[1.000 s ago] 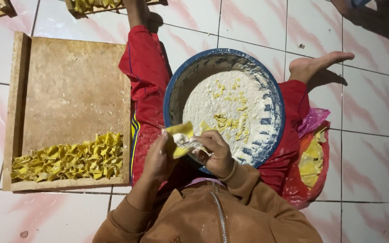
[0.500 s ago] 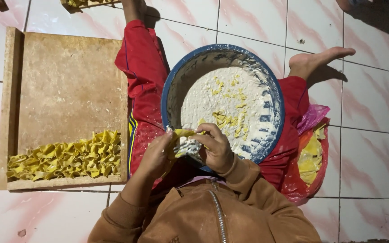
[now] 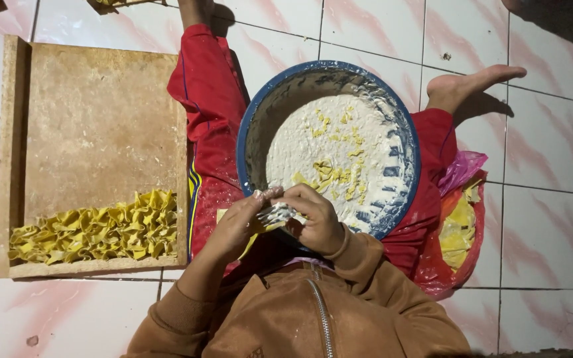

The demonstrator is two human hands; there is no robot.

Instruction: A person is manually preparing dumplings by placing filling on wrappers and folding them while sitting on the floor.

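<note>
- A small yellow dough wrapper with pale filling [image 3: 274,215] sits pinched between both hands, held low over the lap at the near rim of the bowl.
- The left hand [image 3: 237,225] cups the wrapper from beneath, fingers curled partly closed around it and dusted white.
- The right hand [image 3: 316,222] closes over the top, fingertips pressing the edges together; how tightly the fold is sealed cannot be made out.
- To do this fold well, I judge the pinch should run along the wrapper's edge with the filling kept to the middle, so that none squeezes out at the seam, and the fingers should stay floury so the dough does not stick.
- Just beyond the hands lies the round blue-rimmed bowl [image 3: 253,126], resting across the red-trousered legs [image 3: 210,119]; inside is a white paste-like filling [image 3: 313,146] scattered with yellow scraps.
- To the person's right, touching the leg, is a crumpled red and pink plastic bag [image 3: 459,238] with yellow sheets showing inside.
- To the left, on the pale tiled floor [image 3: 379,33], stands a shallow wooden tray [image 3: 101,119]; a row of finished folded yellow dumplings [image 3: 94,229] fills its near edge, touching one another.
</note>
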